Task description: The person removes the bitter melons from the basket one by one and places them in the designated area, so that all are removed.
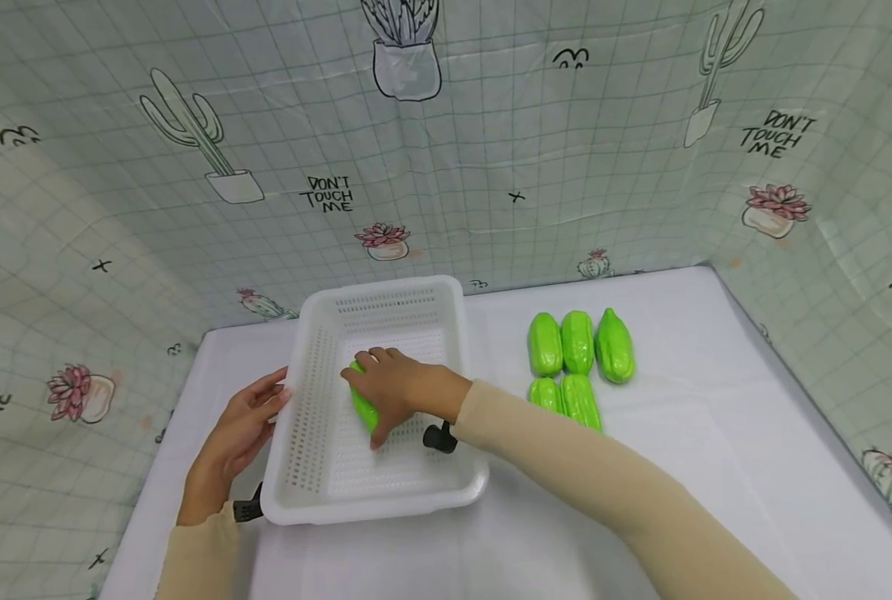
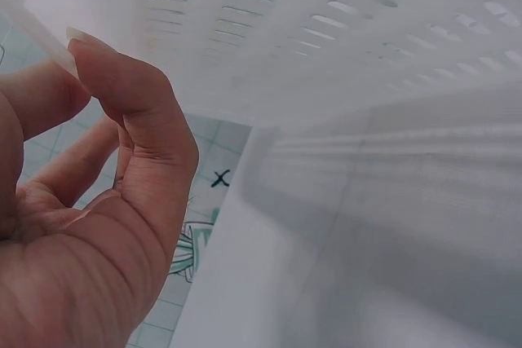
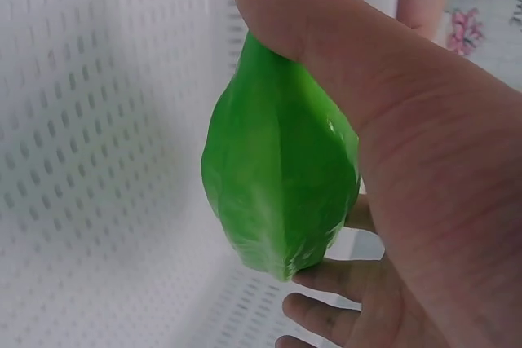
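Note:
A white plastic basket (image 1: 374, 511) with slotted walls stands on the table. Inside it, my right hand (image 1: 395, 385) holds a glossy green papaya (image 3: 273, 169). Seen from the right wrist, the thumb lies over the papaya's narrow neck and the fingers curl round its far side and broad end. My left hand (image 1: 239, 425) is at the basket's left side. There its thumb and fingers pinch the rim, as the left wrist view shows. In the head view the right hand hides much of the papaya.
Several more green papayas (image 1: 577, 342) lie in two rows on the white table (image 1: 701, 433) to the right of the basket. My right forearm partly covers the nearer row. A cactus-print cloth (image 1: 446, 167) hangs behind and at both sides.

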Demonstrator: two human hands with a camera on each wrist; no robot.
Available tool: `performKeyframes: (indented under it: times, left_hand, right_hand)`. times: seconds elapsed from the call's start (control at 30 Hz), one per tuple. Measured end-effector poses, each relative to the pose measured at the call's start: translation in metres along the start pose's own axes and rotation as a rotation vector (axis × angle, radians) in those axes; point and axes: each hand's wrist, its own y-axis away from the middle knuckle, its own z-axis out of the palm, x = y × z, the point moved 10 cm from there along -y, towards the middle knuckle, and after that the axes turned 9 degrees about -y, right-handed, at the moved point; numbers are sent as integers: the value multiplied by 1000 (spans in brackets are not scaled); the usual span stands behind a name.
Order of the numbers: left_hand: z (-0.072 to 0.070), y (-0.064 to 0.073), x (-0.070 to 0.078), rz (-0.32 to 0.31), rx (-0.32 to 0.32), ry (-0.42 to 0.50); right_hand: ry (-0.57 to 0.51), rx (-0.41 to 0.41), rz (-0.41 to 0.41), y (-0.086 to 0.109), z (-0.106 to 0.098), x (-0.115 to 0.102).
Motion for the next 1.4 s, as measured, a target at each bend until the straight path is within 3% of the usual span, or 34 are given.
performKeyframes:
  times: [0.4,0.6,1.4]
  left_hand:
    - [0,-2,-1,8,-13,18]
    - [-2,-3,-1,3,-4,23]
    - [-1,-2,-3,-7,-5,20]
  right_hand:
    - [-89,102,-22,42,-25,15]
    - [-152,191,-55,64,-38,26]
    - [-220,439,-99,146,-50,61]
